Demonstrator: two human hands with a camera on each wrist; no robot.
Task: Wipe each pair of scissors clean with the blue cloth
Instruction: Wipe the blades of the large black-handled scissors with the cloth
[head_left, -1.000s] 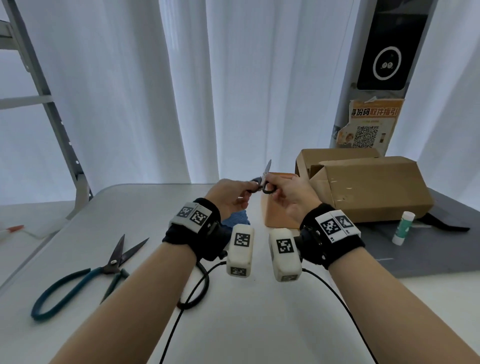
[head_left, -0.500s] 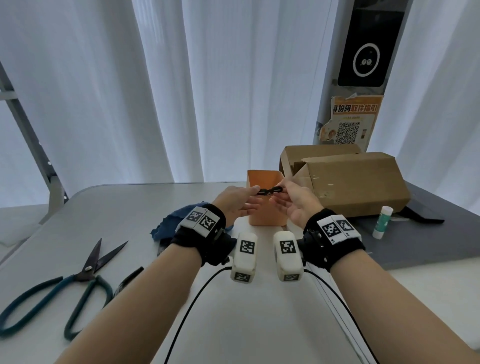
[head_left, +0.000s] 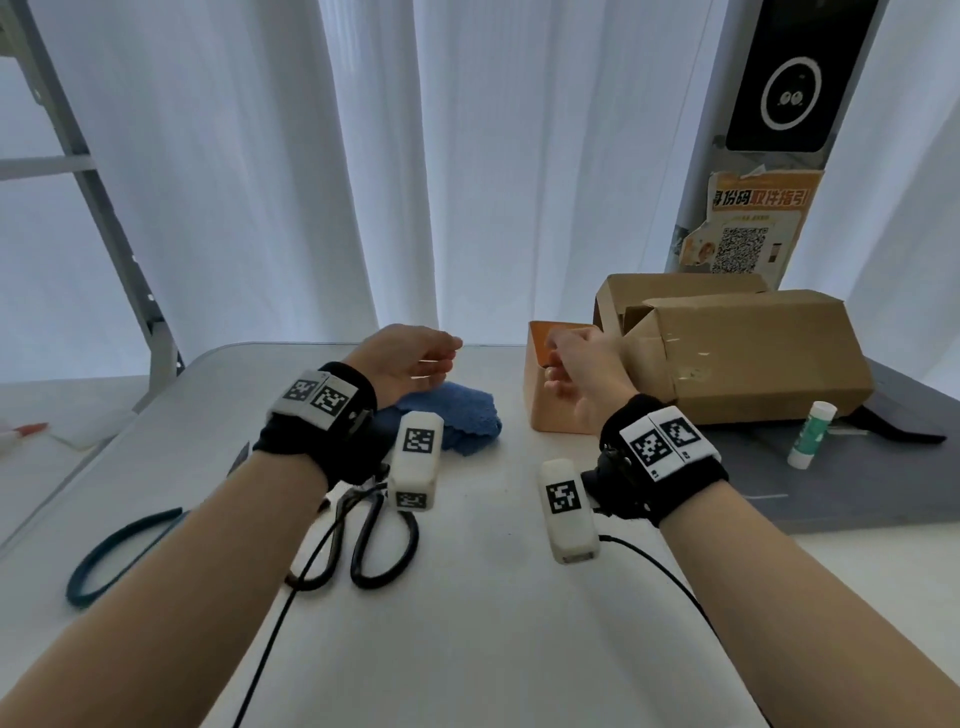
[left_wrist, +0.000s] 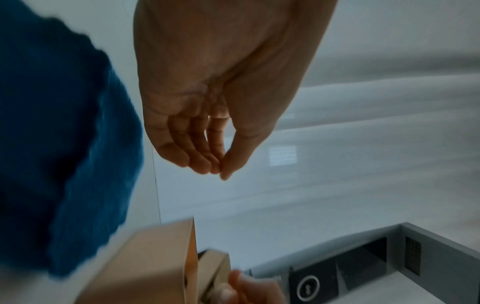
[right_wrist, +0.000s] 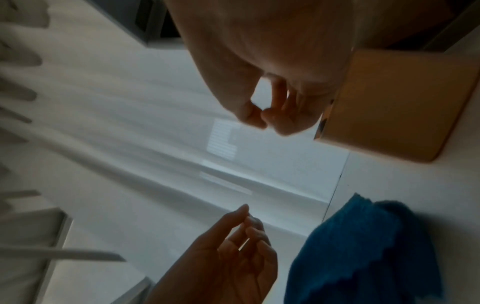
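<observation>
My left hand (head_left: 410, 358) hovers above the blue cloth (head_left: 457, 418), fingers loosely curled with the tips near the thumb, holding nothing, as the left wrist view confirms. My right hand (head_left: 584, 374) hangs at the mouth of the orange holder (head_left: 540, 410), thumb and forefinger touching at the tips; the right wrist view shows nothing pinched between them.

The cloth lies crumpled on the white table (head_left: 493, 597), just left of the holder and not touching either hand. Nearer to me, the black-handled scissors (head_left: 374, 535) rest flat beneath my left wrist, their blades hidden by the wrist strap. Further left, the teal-handled scissors (head_left: 114, 551) show only a handle loop past my forearm. Whether anything stands inside the holder, I cannot tell from here.

The hazards, as I judge them: the camera cable (head_left: 291, 582) crosses the black handles, so lifting that pair could snag the cable or drag the scissors along the table. With blades out of sight under my arm, a blind reach risks closing on an edge rather than a handle. The holder looks light; a knock from my right hand could tip it toward the cardboard boxes (head_left: 737, 353).
</observation>
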